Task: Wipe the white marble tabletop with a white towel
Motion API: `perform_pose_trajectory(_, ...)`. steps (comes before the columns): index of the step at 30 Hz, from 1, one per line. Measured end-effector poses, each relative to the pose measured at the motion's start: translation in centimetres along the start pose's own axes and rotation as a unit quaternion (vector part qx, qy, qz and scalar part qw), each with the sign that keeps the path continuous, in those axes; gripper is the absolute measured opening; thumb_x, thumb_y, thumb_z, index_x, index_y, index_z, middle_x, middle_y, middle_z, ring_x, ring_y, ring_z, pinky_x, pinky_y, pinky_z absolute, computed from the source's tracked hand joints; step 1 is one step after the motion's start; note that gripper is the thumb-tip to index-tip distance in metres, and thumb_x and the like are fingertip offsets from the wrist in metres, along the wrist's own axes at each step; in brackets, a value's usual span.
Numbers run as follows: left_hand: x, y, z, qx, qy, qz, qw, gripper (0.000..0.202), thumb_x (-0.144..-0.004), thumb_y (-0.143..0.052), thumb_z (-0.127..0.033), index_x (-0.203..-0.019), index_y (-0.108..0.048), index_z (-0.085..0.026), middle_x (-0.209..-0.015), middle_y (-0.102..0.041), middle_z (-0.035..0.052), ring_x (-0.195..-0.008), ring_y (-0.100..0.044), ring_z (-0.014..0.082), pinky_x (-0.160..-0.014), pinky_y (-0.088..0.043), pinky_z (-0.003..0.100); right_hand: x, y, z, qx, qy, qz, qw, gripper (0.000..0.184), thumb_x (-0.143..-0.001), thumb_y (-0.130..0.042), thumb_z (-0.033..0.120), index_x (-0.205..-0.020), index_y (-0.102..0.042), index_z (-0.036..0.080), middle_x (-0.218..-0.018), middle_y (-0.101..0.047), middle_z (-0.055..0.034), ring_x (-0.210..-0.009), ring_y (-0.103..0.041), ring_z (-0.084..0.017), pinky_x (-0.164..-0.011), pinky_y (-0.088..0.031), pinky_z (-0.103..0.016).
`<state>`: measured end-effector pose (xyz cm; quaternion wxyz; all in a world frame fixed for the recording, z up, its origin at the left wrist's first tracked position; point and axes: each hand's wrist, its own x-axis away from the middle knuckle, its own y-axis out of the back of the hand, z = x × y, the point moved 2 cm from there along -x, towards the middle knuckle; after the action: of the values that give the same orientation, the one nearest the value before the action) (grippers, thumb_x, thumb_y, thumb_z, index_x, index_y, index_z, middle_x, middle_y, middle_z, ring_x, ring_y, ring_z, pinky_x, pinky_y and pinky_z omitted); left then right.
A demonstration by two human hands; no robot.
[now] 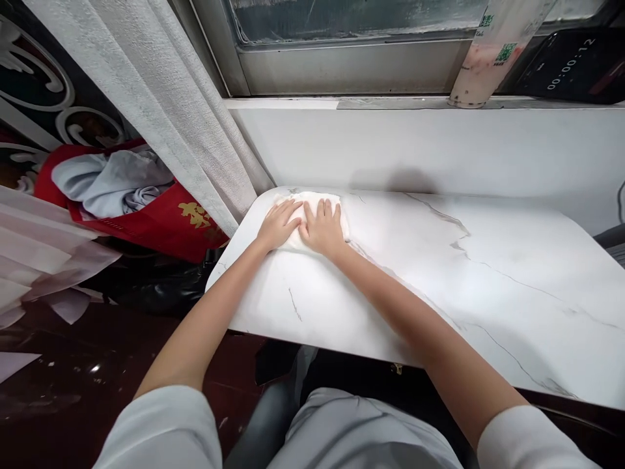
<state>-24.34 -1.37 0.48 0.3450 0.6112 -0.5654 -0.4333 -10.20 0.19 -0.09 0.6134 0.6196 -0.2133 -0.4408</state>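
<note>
A white cloth [312, 197] lies spread near the left end of the white marble-patterned table [439, 280]. Flat on the cloth's left part rests my left hand [279, 225], its fingers stretched out and angled to the right. My right hand [322, 227] presses on the cloth's right part with its fingers spread, pointing toward the wall. The two thumbs nearly meet. Both palms cover much of the cloth, so its full shape is hidden.
A grey-white curtain [161, 98] hangs at the table's left corner. Beyond it stands a red bag [146, 228] stuffed with pale clothes [117, 179]. On the window ledge are a drink cup [488, 71] and a phone [576, 68] showing a timer.
</note>
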Motion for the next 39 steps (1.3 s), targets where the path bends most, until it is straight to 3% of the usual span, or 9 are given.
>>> perform_pose_trajectory(7, 10.3, 1.3, -0.4, -0.014, -0.014, 0.0, 1.0, 0.056, -0.097, -0.033, -0.043, -0.147, -0.043, -0.019, -0.158, -0.039, 0.0076, -0.15, -0.028, 0.0211, -0.124, -0.016, 0.043, 8.0, 2.2, 5.2, -0.019, 0.041, -0.001, 0.999, 0.061, -0.099, -0.035, 0.036, -0.152, -0.034, 0.006, -0.151, -0.038, -0.0309, -0.142, -0.03, -0.044, -0.113, -0.016, -0.065)
perform_pose_trajectory(11, 15.2, 2.0, -0.1, -0.019, 0.006, -0.015, 1.0, 0.058, -0.097, -0.031, -0.046, -0.146, -0.044, -0.019, -0.158, -0.04, 0.009, -0.148, -0.031, 0.0237, -0.124, -0.018, 0.044, 10.9, 3.4, 7.8, -0.043, 0.072, 0.036, 0.996, 0.063, -0.099, -0.035, 0.037, -0.153, -0.033, 0.005, -0.151, -0.038, -0.03, -0.142, -0.031, -0.044, -0.112, -0.017, -0.067)
perform_pose_trajectory(15, 18.3, 2.4, 0.3, -0.038, 0.016, -0.027, 0.999, 0.056, -0.096, -0.031, -0.048, -0.147, -0.042, -0.026, -0.157, -0.041, 0.005, -0.148, -0.032, 0.0238, -0.124, -0.019, 0.047, 12.6, 3.7, 9.5, -0.077, 0.093, 0.045, 0.992, 0.063, -0.099, -0.035, 0.035, -0.153, -0.032, 0.003, -0.152, -0.034, -0.0325, -0.142, -0.03, -0.046, -0.113, -0.014, -0.07)
perform_pose_trajectory(19, 19.5, 2.6, 0.4, -0.05, 0.02, -0.029, 0.998, 0.056, -0.097, -0.03, -0.047, -0.148, -0.04, -0.025, -0.158, -0.04, 0.0051, -0.148, -0.032, 0.0232, -0.124, -0.019, 0.046, 13.1, 3.5, 10.2, -0.093, 0.112, 0.041, 0.989, 0.064, -0.099, -0.036, 0.035, -0.153, -0.031, 0.003, -0.152, -0.034, -0.0324, -0.143, -0.03, -0.046, -0.113, -0.013, -0.071)
perform_pose_trajectory(23, 18.4, 2.8, 1.1, -0.055, 0.032, -0.011, 0.998, 0.057, -0.096, -0.031, -0.046, -0.147, -0.042, -0.022, -0.157, -0.041, 0.0065, -0.148, -0.031, 0.0238, -0.124, -0.019, 0.046, 11.8, 3.2, 10.1, -0.093, 0.106, 0.057, 0.988, 0.064, -0.098, -0.037, 0.036, -0.153, -0.032, 0.004, -0.152, -0.035, -0.0323, -0.142, -0.03, -0.046, -0.112, -0.014, -0.07)
perform_pose_trajectory(27, 15.3, 2.9, 2.4, -0.054, 0.035, -0.005, 0.998, 0.056, -0.096, -0.032, -0.042, -0.146, -0.042, -0.02, -0.157, -0.041, 0.0074, -0.149, -0.029, 0.0227, -0.123, -0.02, 0.045, 9.0, 2.2, 9.6, -0.081, 0.093, 0.044, 0.991, 0.063, -0.099, -0.037, 0.037, -0.152, -0.034, 0.006, -0.152, -0.036, -0.0315, -0.142, -0.03, -0.046, -0.112, -0.013, -0.069)
perform_pose_trajectory(34, 6.2, 2.6, 4.6, -0.022, 0.031, -0.016, 0.999, 0.053, -0.094, -0.039, -0.035, -0.144, -0.046, -0.02, -0.156, -0.042, 0.0072, -0.148, -0.03, 0.0199, -0.124, -0.018, 0.041, 1.2, -0.3, 6.7, -0.058, 0.054, 0.026, 0.996, 0.06, -0.099, -0.034, 0.037, -0.152, -0.035, 0.009, -0.153, -0.037, -0.027, -0.143, -0.03, -0.042, -0.113, -0.014, -0.064)
perform_pose_trajectory(39, -0.3, 2.2, 5.9, 0.016, 0.029, -0.05, 0.998, 0.049, -0.092, -0.042, -0.031, -0.14, -0.051, -0.024, -0.151, -0.049, 0.0057, -0.143, -0.039, 0.0194, -0.122, -0.022, 0.042, -4.8, -1.5, 3.7, -0.059, 0.05, 0.036, 0.996, 0.057, -0.1, -0.032, 0.038, -0.151, -0.038, 0.014, -0.153, -0.039, -0.0233, -0.144, -0.03, -0.037, -0.115, -0.015, -0.059)
